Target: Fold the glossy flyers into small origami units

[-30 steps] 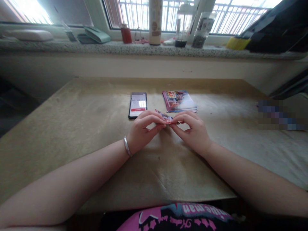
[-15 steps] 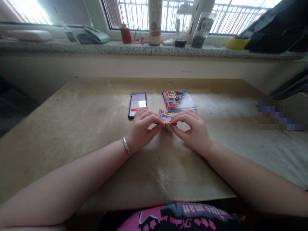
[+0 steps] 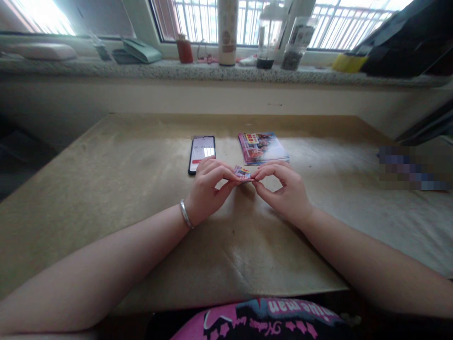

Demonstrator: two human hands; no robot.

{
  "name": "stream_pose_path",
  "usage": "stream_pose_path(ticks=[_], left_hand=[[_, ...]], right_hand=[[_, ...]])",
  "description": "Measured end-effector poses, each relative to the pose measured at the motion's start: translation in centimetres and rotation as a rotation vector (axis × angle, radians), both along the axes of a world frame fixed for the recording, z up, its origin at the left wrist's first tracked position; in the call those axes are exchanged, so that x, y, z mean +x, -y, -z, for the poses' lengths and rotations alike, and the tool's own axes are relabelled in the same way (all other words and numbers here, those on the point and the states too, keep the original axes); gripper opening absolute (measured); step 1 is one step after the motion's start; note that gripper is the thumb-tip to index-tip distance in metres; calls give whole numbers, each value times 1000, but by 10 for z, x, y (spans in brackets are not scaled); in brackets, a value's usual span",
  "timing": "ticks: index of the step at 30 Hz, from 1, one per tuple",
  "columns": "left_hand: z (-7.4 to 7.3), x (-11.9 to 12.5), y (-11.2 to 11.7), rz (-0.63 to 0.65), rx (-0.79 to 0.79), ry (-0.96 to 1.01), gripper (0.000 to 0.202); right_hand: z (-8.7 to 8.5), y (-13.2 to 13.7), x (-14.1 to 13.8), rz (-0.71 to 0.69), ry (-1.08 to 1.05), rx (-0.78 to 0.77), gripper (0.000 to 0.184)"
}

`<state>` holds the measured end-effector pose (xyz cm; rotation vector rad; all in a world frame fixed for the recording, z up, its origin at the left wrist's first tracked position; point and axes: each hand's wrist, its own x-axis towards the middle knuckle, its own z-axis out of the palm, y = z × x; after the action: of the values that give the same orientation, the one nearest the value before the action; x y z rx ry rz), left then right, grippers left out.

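Between my two hands is a small folded piece of printed paper (image 3: 243, 173), pink with yellow patches, held just above the table. My left hand (image 3: 213, 183) pinches its left end between thumb and fingers; a silver bangle circles that wrist. At the right end, the thumb and forefinger of my right hand (image 3: 284, 190) close on the paper. Beyond my right hand lies a stack of glossy printed leaflets (image 3: 265, 148). Past my left fingers rests a phone (image 3: 203, 150) with its screen lit, its lower corner partly covered by the hand.
The wooden-coloured table (image 3: 123, 189) spreads to both sides. A blurred bluish object (image 3: 412, 170) lies at the right edge. Along the stone windowsill (image 3: 198, 72) stand a red bottle (image 3: 184, 50), a tall cylinder (image 3: 227, 33), clear containers (image 3: 293, 49) and a black bag (image 3: 399, 45).
The folded paper's raised upper flap has come down flatter. Both hands have shifted only slightly and keep their pinch on it. The leaflets and phone stay in place.
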<state>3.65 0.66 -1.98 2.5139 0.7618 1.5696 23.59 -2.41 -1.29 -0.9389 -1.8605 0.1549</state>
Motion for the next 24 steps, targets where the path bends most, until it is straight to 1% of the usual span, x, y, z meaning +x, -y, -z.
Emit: stream_pose_path(ticks=[4,14,18,21,24], left_hand=[[0,0,0,7,-9,17,11],[1,0,-1,10,-58,45,11],[0,-1,0,-63,-44,-47,9],[-1,-1,1,-138,21,-139,5],[-1,-1,2,-142,74,-170,5]], right_hand=[[1,0,1,-10,-22,-17,13],[4,-2,3,-6,-49,-11,9],[1,-2,3,18,23,46,9],[-2,0,1,25,84,97,9],[-4,2,-1,-3,110,106,10]])
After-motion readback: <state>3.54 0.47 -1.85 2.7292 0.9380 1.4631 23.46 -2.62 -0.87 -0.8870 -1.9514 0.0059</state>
